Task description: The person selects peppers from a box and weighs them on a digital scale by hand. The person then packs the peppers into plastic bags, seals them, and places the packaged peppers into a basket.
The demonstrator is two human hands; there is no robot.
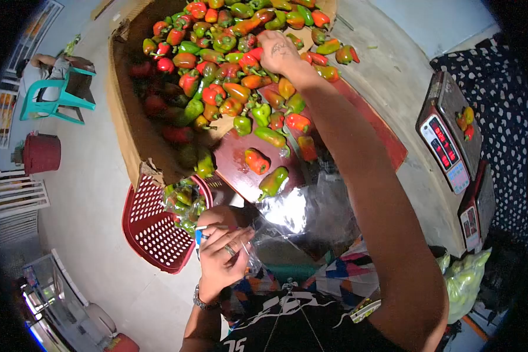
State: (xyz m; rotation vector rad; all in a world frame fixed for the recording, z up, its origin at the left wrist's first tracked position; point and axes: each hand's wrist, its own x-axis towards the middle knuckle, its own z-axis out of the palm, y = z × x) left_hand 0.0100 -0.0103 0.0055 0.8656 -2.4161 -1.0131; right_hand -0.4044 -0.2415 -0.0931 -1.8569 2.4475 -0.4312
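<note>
One green chair [32,94] at far left, just above a dark red bucket [42,154]. Next, an open cardboard box [123,126] with a torn edge, and below it a red basket [152,226] with a bag of peppers [185,199] inside. Then the left hand [220,252], fingers curled, close against clear plastic [328,199] spread out toward the right; impossible to tell how much of it gripped. Further along, loose peppers [237,91], red, orange and green, heaped in the box and scattered over the dark red table [234,155]. Up in the heap, the right hand [280,54], half-closed, fingers bent down among the peppers; fingertips hidden, so no telling whether holding one. Apparently at the picking-out step, and probably calling next for a light, sure grip without dragging neighbouring peppers. At right, a scale [443,146] with a few small peppers [468,117] on top, another scale [470,226] below, and a bulging green bag [468,284] beneath.
</note>
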